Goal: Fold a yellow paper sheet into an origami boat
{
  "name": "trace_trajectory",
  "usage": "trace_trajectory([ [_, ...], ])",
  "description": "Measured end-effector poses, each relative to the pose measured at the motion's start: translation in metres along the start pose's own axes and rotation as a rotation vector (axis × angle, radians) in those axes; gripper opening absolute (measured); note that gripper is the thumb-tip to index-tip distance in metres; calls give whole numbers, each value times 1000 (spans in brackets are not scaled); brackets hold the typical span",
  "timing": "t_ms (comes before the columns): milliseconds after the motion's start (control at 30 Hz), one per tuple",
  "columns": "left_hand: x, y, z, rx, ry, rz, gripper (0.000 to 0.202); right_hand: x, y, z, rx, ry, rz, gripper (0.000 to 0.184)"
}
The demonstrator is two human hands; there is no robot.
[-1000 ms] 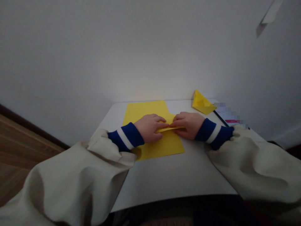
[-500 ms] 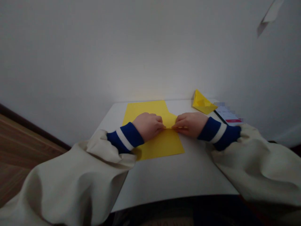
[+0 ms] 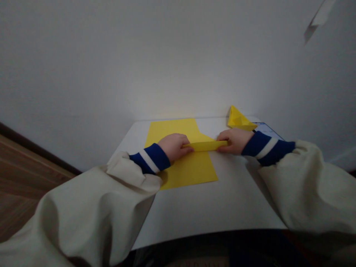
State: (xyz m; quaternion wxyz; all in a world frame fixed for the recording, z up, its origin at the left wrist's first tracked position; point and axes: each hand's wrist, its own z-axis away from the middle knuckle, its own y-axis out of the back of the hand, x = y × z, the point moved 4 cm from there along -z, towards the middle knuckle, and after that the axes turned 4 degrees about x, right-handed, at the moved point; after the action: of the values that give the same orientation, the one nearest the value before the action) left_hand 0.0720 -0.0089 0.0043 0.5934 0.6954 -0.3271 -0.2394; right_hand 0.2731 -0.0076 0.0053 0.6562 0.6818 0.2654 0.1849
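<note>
Between my two hands is a piece of folded yellow paper (image 3: 205,146), its long narrow band facing me. My left hand (image 3: 175,147) pinches its left end, and my right hand (image 3: 233,141) grips the right end with the thumb below and fingers above. Under it a larger flat sheet of yellow paper (image 3: 185,174) lies on the white table. A folded yellow paper boat (image 3: 240,119) stands behind my right hand.
The white table (image 3: 211,211) butts against a pale wall (image 3: 178,59). A phone or tablet (image 3: 268,129) with a lit screen lies at the back right, partly behind my right sleeve. Brown wooden furniture (image 3: 25,174) is at the left.
My right hand has moved to the right along the folded paper, so the hands are farther apart. The paper's long band now tilts up towards me between them.
</note>
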Motion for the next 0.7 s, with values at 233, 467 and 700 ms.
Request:
trace_trajectory([
  [233,-9,-1,5,22,208,31,33,4,5,-2,-71,-213,56,28],
  [467,-10,-3,5,35,211,27,31,16,1,-3,-117,-297,16,35],
  [700,-12,-6,7,25,237,57,28,22,-2,2,-265,-407,-114,26],
])
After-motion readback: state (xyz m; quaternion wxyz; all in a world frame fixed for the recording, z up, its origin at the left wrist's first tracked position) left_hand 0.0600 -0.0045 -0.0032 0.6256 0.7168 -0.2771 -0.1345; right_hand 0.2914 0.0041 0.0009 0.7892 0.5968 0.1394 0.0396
